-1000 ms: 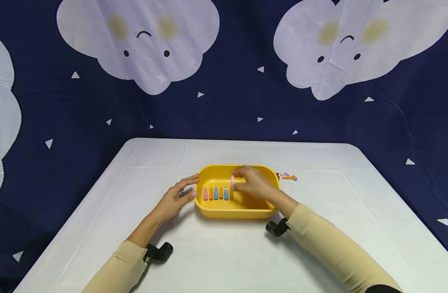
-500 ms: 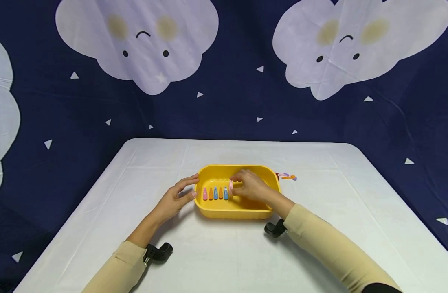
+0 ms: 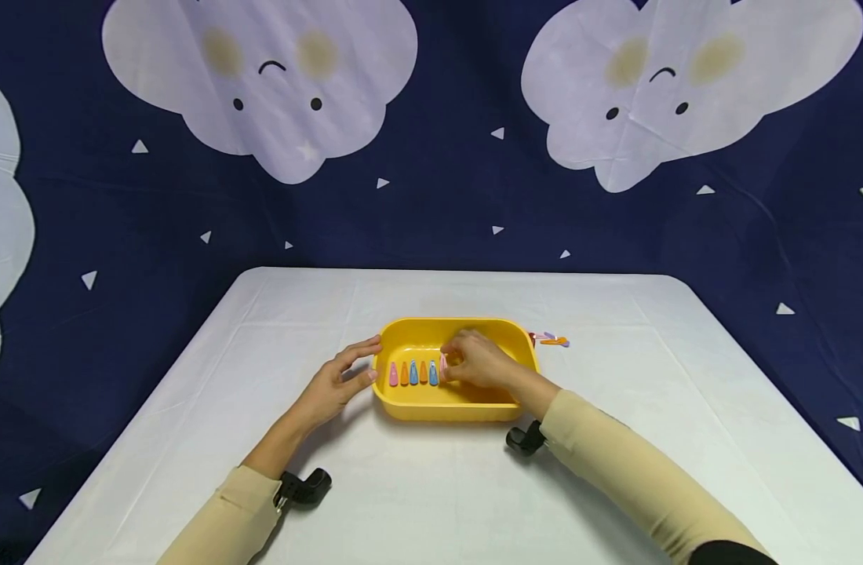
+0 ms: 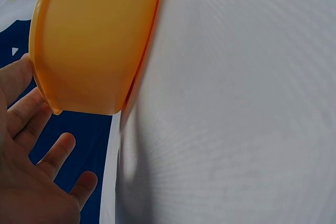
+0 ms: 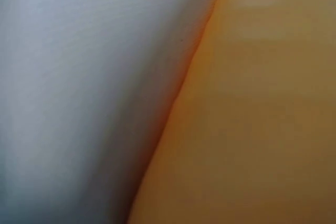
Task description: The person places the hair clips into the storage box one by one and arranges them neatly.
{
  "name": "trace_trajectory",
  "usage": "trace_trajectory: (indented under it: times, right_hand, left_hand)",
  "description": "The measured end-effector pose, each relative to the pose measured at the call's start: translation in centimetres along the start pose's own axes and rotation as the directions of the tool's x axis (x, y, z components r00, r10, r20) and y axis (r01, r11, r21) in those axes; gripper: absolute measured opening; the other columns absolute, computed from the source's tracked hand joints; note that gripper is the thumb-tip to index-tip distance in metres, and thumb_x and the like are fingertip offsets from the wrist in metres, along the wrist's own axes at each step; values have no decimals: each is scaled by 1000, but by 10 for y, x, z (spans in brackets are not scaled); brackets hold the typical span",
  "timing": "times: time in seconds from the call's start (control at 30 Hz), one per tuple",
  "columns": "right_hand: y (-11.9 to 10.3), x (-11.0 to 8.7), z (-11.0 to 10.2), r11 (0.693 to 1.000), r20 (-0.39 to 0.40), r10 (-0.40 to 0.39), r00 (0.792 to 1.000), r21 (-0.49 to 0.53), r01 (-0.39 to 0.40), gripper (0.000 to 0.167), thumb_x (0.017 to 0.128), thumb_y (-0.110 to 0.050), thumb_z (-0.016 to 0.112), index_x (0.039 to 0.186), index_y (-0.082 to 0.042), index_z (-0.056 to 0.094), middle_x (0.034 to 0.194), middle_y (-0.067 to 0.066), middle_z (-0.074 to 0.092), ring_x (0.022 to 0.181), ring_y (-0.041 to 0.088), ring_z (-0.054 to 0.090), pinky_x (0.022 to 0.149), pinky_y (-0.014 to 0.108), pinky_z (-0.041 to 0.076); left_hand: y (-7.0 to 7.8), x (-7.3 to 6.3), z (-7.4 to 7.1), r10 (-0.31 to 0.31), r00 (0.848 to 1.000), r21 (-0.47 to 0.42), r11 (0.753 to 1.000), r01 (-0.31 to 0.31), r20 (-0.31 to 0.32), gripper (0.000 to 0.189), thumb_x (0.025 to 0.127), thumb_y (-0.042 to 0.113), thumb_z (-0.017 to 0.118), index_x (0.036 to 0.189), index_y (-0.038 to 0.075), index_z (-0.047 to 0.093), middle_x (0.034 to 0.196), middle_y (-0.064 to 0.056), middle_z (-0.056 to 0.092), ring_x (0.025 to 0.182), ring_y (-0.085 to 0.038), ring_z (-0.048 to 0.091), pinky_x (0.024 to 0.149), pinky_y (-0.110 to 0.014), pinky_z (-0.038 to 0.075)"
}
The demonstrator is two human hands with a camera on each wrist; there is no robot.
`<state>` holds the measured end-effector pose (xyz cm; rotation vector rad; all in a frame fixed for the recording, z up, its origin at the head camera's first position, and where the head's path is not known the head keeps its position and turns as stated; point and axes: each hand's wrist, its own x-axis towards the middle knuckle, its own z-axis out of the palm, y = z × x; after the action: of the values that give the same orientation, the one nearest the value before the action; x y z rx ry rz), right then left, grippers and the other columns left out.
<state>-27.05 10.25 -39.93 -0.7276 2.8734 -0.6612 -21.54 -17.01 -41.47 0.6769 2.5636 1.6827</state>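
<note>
A yellow plastic basin [image 3: 431,412] stands on the white table. Inside it, several snap hair clips lie in a row on the left: a pink one [image 3: 393,374], then orange and blue ones, ending with a blue hair clip [image 3: 434,373]. My right hand [image 3: 479,361] reaches into the basin and pinches a pink hair clip [image 3: 442,364] upright beside that last blue one. The left hand [image 3: 336,386] rests its fingertips on the basin's left end, fingers spread; in the left wrist view its fingers touch the rim. Only the basin's wall [image 5: 262,129] and tablecloth show in the right wrist view.
Outside the basin's right end lies a small pile of more hair clips [image 3: 555,340], partly hidden by the rim. Behind the table [image 3: 615,314] hangs a dark blue cloth [image 3: 446,220] with cloud prints. Each wrist wears a black camera mount [image 3: 306,486].
My right hand has moved slightly left and down with the pink hair clip, bringing it closer to the row's right end. The left hand stays on the basin's end.
</note>
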Motion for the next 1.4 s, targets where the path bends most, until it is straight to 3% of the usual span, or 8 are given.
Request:
trace_trajectory:
  times: [0.5, 0.97, 1.4]
  right_hand:
    - [1, 2, 3, 999, 39, -25, 999, -44, 27, 32, 80, -28, 74, 106, -10, 70, 114, 4, 63, 109, 22, 49, 101, 35, 41]
    - [-2, 1, 4, 996, 41, -23, 999, -90, 26, 39, 77, -34, 77, 109, -12, 70, 110, 2, 62, 108, 21, 48, 100, 36, 41]
    - [-2, -2, 4, 993, 38, -23, 999, -114, 27, 43, 76, -37, 78, 110, -12, 70, 109, 2, 59, 104, 20, 47, 96, 36, 41]
  left_hand:
    - [-1, 0, 0, 20, 1000, 7, 1000, -20, -7, 42, 93, 18, 60, 132, 5, 52, 149, -10, 40, 142, -34, 28, 113, -63, 22]
    - [2, -3, -2, -18, 1000, 5, 1000, 18, 0, 44, 93, 23, 59, 133, 6, 51, 150, -5, 39, 144, -30, 26, 114, -61, 21]
    - [2, -2, -1, -1, 1000, 13, 1000, 1, 0, 44, 93, 20, 60, 133, 5, 51, 150, -7, 40, 143, -32, 27, 113, -61, 22]
